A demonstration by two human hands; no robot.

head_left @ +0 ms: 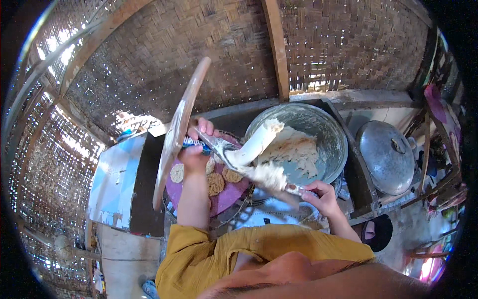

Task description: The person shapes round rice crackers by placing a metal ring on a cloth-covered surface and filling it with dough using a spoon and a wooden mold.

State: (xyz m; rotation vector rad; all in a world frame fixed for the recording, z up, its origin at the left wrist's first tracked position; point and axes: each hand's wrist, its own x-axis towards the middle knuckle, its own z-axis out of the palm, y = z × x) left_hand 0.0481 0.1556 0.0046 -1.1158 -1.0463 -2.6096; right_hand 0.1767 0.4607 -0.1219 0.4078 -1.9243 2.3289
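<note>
My left hand (199, 144) is closed around a blue printed piece, partly hidden by its fingers, beside a long curved wooden bar (181, 119). A grey, dough-smeared metal piece (216, 147) runs from that hand toward a white tube (260, 140) with dough at its upper end. My right hand (321, 198) grips the end of a dough-coated tool, its shape partly hidden by a clump of pale dough (269, 175). Just beyond is a large metal basin (336, 134) holding more pale dough (294, 152).
Several round textured cakes (215, 184) lie on a purple sheet (226, 202) on a tray below my left arm. A lidded metal pot (384, 157) stands right of the basin. A blue-and-white box (117, 179) is at left. Woven walls (199, 45) rise behind.
</note>
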